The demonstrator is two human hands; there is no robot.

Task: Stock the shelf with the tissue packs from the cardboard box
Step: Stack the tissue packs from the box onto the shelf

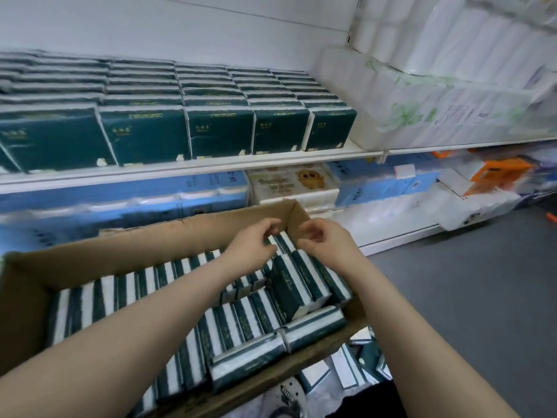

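So, tissue packs (247, 324): they stand on edge in rows inside the cardboard box (27, 297), with a few tilted loose at its far right corner.
Left hand (251, 241): your grip hangs loosely curled over that corner, holding nothing.
Right hand (327, 241): likewise curled and empty, just beside the left.
Next grasp: I'd take the tilted packs first, pressed between both palms and kept square.
Shelf (211, 165): the front row looks full; a bare strip shows at its right end.
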